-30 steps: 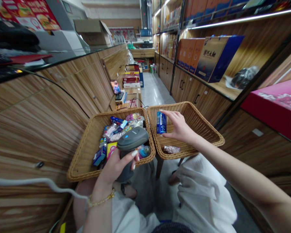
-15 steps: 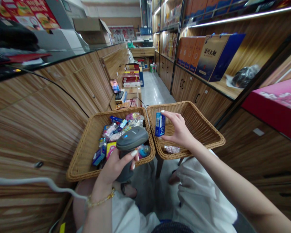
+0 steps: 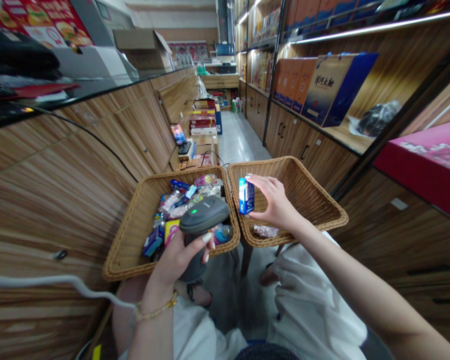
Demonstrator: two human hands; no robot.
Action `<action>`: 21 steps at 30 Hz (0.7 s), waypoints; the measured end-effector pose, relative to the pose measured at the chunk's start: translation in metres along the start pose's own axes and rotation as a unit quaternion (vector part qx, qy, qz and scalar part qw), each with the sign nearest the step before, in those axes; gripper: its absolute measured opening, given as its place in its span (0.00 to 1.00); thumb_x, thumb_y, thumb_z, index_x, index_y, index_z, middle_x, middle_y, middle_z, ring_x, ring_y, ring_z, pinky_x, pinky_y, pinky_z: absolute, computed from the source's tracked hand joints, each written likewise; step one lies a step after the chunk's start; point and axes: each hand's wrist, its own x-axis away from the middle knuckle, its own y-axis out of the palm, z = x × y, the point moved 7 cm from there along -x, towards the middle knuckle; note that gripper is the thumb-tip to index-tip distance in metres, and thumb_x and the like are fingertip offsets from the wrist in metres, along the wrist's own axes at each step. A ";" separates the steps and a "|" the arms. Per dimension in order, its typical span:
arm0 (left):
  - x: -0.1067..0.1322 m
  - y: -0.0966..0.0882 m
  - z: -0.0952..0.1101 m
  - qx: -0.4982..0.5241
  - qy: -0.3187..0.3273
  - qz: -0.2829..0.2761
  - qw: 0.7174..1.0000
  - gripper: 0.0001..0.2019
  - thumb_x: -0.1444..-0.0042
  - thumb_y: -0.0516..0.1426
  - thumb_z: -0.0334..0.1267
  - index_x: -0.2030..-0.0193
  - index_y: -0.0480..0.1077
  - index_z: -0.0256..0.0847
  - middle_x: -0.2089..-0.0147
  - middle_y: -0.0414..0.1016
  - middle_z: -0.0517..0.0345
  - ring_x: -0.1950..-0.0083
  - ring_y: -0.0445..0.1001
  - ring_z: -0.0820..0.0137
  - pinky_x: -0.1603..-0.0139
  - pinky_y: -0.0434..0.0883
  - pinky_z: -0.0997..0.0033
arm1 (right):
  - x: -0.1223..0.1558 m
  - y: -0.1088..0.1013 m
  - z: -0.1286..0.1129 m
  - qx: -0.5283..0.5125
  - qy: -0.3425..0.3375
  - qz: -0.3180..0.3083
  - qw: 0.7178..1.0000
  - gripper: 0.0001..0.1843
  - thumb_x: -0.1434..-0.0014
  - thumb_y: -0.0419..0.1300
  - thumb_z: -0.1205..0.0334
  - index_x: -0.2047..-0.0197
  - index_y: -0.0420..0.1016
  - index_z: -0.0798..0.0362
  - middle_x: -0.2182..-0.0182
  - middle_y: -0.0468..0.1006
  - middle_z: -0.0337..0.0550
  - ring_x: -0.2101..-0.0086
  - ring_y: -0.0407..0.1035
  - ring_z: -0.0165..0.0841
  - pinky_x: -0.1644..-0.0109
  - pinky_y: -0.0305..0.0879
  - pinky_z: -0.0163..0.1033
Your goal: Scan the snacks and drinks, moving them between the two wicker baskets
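My left hand point(image 3: 183, 255) is wrapped round the handle of a dark grey barcode scanner point(image 3: 204, 215), whose head points right and shows a green light. Between thumb and fingers, my right hand point(image 3: 275, 202) grips a small blue box point(image 3: 246, 196) by its top and bottom ends. Bright light falls on the box's left side, which faces the scanner. Below my right hand, a clear pack of small pink and white pieces point(image 3: 266, 231) lies in the right wicker basket point(image 3: 307, 180). Under and behind the scanner, the left wicker basket point(image 3: 125, 240) holds many small packaged goods, partly hidden.
A wooden counter point(image 3: 78, 165) runs along the left. At the right stand wooden shelves with a gift bag point(image 3: 333, 90) and a pink-red box point(image 3: 427, 165). A phone on a stand point(image 3: 180, 135) is beyond the left basket. A white cable point(image 3: 60, 282) reaches my left wrist.
The scanner's light has turned from blue to green, and bright light now strikes the box. My right hand has lowered the box slightly and turned it a little.
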 end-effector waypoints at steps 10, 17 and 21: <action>0.000 0.001 0.003 0.010 0.010 -0.003 1.000 0.13 0.42 0.64 0.46 0.67 0.75 0.37 0.72 0.77 0.58 0.78 0.70 0.72 0.76 0.69 0.72 | -0.005 -0.002 0.002 0.001 0.005 0.007 1.000 0.51 0.45 0.71 0.59 0.24 0.52 0.41 0.30 0.67 0.50 0.34 0.62 0.52 0.30 0.54 0.61; 0.000 0.001 0.002 -0.003 0.000 -0.008 1.000 0.13 0.41 0.63 0.46 0.68 0.74 0.37 0.73 0.76 0.58 0.78 0.70 0.72 0.76 0.70 0.72 | -0.040 0.005 -0.017 0.031 -0.039 -0.025 0.998 0.57 0.46 0.73 0.58 0.22 0.46 0.37 0.30 0.67 0.45 0.36 0.61 0.53 0.31 0.55 0.62; 0.001 0.000 0.002 -0.004 0.000 -0.012 1.000 0.14 0.41 0.63 0.47 0.69 0.74 0.38 0.74 0.75 0.59 0.78 0.70 0.72 0.75 0.70 0.72 | -0.069 0.016 -0.043 0.058 -0.103 -0.042 0.992 0.54 0.43 0.73 0.58 0.22 0.49 0.37 0.28 0.64 0.42 0.34 0.58 0.51 0.28 0.51 0.61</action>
